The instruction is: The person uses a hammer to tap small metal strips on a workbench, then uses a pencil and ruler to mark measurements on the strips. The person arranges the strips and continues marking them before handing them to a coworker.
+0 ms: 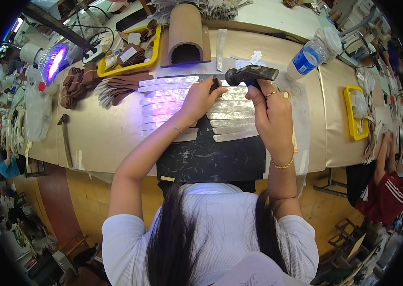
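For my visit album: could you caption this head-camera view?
Seated worker's right hand grips a hammer, left hand steadies a punch over silvery strips.

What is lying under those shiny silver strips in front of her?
The silver strips lie in rows on a dark work slab, scuffed and bare toward her. The slab beneath the strips and hands is covered, so unseen.

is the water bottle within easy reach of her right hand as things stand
Probably yes: the water bottle lies just right of the right hand, with bare table between, but that hand grips a hammer.
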The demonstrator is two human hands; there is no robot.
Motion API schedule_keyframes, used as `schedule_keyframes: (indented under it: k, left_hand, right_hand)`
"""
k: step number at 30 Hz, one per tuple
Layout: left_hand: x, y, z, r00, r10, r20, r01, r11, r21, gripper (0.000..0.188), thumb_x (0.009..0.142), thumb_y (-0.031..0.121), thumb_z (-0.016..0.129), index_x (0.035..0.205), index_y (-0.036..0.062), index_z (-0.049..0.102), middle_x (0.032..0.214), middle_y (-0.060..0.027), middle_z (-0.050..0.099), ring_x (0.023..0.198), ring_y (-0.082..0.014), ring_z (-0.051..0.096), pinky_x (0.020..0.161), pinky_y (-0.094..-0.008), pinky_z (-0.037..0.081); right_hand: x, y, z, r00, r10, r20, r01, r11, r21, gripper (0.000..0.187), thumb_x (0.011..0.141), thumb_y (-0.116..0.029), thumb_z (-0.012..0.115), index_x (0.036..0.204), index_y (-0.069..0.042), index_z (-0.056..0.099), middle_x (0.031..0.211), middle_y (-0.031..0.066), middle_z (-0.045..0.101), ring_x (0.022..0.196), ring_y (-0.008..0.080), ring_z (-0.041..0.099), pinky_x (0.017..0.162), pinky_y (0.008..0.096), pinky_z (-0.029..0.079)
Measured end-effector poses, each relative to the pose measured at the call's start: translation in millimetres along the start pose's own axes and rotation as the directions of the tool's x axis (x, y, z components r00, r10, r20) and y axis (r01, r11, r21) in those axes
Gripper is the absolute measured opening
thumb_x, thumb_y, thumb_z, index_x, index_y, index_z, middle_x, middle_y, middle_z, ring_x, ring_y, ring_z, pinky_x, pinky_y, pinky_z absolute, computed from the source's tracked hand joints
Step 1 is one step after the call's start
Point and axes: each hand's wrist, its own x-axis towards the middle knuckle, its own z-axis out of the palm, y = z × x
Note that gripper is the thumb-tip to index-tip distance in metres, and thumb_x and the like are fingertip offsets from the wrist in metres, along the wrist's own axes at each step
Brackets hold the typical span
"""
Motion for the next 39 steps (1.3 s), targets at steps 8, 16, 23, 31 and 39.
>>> schedule_keyframes:
  k: [8, 16, 23, 31, 39]
  left_hand:
    - [1, 3, -2, 0.997, 0.06, 0.05, -0.064, 0.995, 0.08, 0.034, 0.092, 0.032, 0.067, 0.092, -0.0013, 0.061, 0.078, -0.0245, 0.065, 0.077, -0.0445, 0.063, 0.069, -0.0503, 0.047]
    - [2, 10, -8, 0.995, 0.019, 0.101, -0.027, 0.996, 0.083, 0.035, 0.093, 0.033, 0.066, 0.093, -0.0016, 0.061, 0.078, -0.0245, 0.065, 0.079, -0.0446, 0.062, 0.07, -0.0499, 0.048]
    - [-2, 11, -5, 0.991, 0.1, 0.085, -0.114, 0.979, 0.17, 0.032, 0.093, 0.031, 0.066, 0.097, 0.0001, 0.061, 0.083, -0.0227, 0.066, 0.081, -0.0419, 0.064, 0.071, -0.0483, 0.05]
    - [-5, 13, -2, 0.97, 0.227, 0.088, -0.243, 0.932, 0.27, 0.025, 0.093, 0.029, 0.065, 0.097, 0.0044, 0.062, 0.081, -0.0198, 0.066, 0.079, -0.0397, 0.065, 0.069, -0.0478, 0.051]
    - [7, 3, -1, 0.999, 0.034, 0.033, -0.041, 0.97, 0.24, 0.034, 0.093, 0.034, 0.067, 0.094, 0.0011, 0.06, 0.072, -0.0188, 0.067, 0.07, -0.0388, 0.067, 0.062, -0.0449, 0.052]
  right_hand:
    - [0, -1, -5, 1.0, 0.005, -0.025, -0.005, 1.0, -0.008, 0.02, 0.095, -0.009, 0.063, 0.111, 0.002, 0.066, 0.093, 0.0209, 0.068, 0.074, 0.0367, 0.065, 0.065, 0.0386, 0.05]
    - [2, -4, -7, 0.999, -0.006, -0.033, 0.005, 0.999, -0.034, 0.021, 0.095, -0.009, 0.063, 0.112, 0.002, 0.066, 0.09, 0.019, 0.068, 0.067, 0.0325, 0.063, 0.059, 0.037, 0.048]
    - [1, -8, -8, 0.998, -0.036, -0.053, 0.036, 0.999, -0.01, 0.022, 0.095, -0.009, 0.064, 0.114, 0.001, 0.066, 0.093, 0.018, 0.069, 0.066, 0.0319, 0.062, 0.059, 0.0363, 0.048]
    - [-9, 33, 17, 0.979, -0.086, 0.186, 0.15, 0.921, -0.359, 0.02, 0.094, -0.009, 0.064, 0.112, -0.001, 0.066, 0.096, 0.015, 0.07, 0.067, 0.032, 0.065, 0.061, 0.0349, 0.052]
    - [-17, 28, 4, 0.995, -0.023, -0.098, 0.015, 0.997, -0.079, 0.016, 0.095, -0.007, 0.064, 0.108, 0.001, 0.067, 0.09, 0.0182, 0.068, 0.071, 0.0326, 0.064, 0.062, 0.0368, 0.05]
